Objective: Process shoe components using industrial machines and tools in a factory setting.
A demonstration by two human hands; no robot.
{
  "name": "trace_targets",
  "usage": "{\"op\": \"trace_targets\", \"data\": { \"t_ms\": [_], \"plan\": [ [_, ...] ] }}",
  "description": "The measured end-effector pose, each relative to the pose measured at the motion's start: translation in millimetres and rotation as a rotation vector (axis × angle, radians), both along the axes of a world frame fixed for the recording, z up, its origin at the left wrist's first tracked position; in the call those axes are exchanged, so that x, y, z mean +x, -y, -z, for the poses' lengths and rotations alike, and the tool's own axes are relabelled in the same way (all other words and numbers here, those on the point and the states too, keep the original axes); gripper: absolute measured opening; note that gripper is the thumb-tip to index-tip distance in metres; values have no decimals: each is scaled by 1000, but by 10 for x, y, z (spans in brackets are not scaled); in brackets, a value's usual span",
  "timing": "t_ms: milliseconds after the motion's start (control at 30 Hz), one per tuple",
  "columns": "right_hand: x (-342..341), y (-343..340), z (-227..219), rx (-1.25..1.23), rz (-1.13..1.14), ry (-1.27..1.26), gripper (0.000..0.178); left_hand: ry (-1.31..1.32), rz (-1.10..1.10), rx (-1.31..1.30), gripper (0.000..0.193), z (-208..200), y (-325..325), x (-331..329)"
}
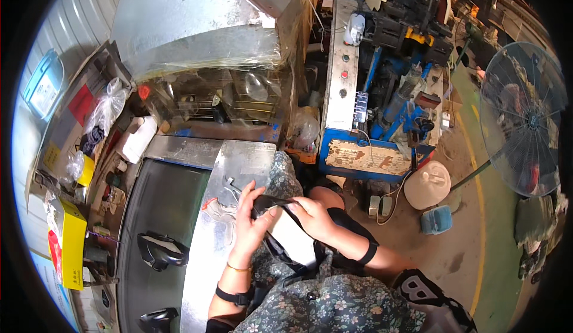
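My left hand (252, 213) grips the far left edge of a black shoe-like piece with a white face (292, 236), its fingers pointing up and thumb across the edge. My right hand (314, 216) is closed on the top right edge of the same piece, fingers bent over the black rim. The piece is tilted above my lap, white side up, and its lower end rests near the floral apron (334, 303). Beside my left hand, a metal hand tool (231, 185) and a pale item with an orange end (219, 209) lie on the metal tabletop (203, 261).
Two black shoe-like pieces (161, 250) sit on a dark belt (170, 196) at left. Beyond it stands a metal box machine (197, 28) wrapped in clear film. A blue machine (370, 136), a jug (427, 185), a blue tub (437, 219) and a fan (525, 118) stand right.
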State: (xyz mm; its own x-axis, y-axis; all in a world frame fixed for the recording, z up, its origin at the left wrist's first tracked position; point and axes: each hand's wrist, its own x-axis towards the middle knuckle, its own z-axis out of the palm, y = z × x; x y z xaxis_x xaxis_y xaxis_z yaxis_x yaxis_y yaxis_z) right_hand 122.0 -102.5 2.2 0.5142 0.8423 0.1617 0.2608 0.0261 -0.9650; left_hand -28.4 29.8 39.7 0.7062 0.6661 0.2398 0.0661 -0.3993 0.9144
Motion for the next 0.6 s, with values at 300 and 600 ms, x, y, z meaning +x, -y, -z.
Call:
{"op": "trace_targets", "data": {
  "t_ms": [300, 600],
  "plan": [
    [-46, 424, -208, -204, -166, 198, 51, -121, 56, -144, 71, 4, -65, 22],
    [210, 546, 59, -198, -244, -696, 46, -53, 153, -501, 65, -59, -135, 152]
  ]
}}
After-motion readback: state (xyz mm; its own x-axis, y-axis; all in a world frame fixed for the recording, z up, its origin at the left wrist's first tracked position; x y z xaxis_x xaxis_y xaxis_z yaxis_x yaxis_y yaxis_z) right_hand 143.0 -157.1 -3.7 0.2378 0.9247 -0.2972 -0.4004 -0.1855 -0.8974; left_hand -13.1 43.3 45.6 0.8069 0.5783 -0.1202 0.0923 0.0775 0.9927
